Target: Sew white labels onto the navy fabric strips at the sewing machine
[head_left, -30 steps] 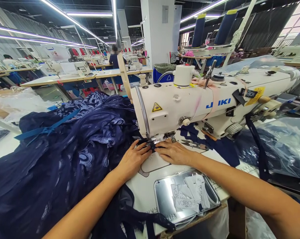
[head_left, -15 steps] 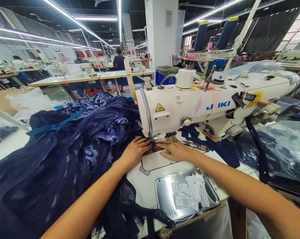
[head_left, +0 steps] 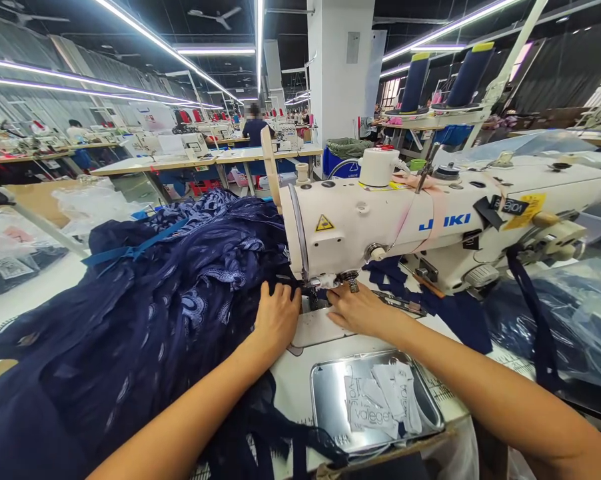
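Where the navy patterned fabric meets the needle of the white sewing machine, the left hand lies flat on it, fingers loose and extended, gripping nothing; the right hand rests just right, fingers spread on the bed. Nearer, a metal tray holds labels

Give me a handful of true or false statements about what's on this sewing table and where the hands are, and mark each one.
1. Both hands lie flat beside the needle of the white sewing machine. True: left hand, right hand.
2. The shiny metal tray holds white printed labels. True.
3. The patterned navy fabric is piled right of the machine. False: it lies left.
4. The two tall thread cones are red. False: they are navy with yellow tops.
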`<state>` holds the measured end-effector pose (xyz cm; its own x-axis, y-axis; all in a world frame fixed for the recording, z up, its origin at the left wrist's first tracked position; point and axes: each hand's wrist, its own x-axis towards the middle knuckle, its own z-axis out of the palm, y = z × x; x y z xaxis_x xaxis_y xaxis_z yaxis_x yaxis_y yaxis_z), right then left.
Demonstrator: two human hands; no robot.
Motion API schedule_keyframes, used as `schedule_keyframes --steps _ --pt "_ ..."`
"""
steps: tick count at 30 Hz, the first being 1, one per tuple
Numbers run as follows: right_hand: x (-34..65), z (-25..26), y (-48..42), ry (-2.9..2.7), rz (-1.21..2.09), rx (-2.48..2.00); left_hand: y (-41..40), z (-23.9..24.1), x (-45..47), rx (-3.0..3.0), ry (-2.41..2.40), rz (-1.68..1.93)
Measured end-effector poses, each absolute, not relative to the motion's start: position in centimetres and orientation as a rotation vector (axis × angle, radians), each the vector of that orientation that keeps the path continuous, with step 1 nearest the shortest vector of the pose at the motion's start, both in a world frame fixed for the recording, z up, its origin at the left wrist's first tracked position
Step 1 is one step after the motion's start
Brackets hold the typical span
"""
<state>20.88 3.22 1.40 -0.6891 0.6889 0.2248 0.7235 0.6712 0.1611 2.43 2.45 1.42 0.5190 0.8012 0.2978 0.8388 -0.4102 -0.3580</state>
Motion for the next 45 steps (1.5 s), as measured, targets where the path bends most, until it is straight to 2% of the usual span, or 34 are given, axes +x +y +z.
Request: schedule_keyframes --steps 7,18,26,45 --pt "22.1 1.7 2.6 -2.862 -0.299 -1.006 5.1 2.0 1.4 -2.538 -1.117 -0.106" --pt "23.4 -0.4 5.0 -2.684 -0.112 -0.722 4.9 1.9 1.8 -2.475 -1.127 -0.155" --pt "22.3 0.6 3.7 -2.857 -0.309 -0.871 4.7 1.8 1.8 -2.482 -1.12 -0.164" --pt "20.8 0.1 3.1 -2.821 -0.345 -0.988 5.0 1.8 1.9 -2.481 -1.133 -0.122"
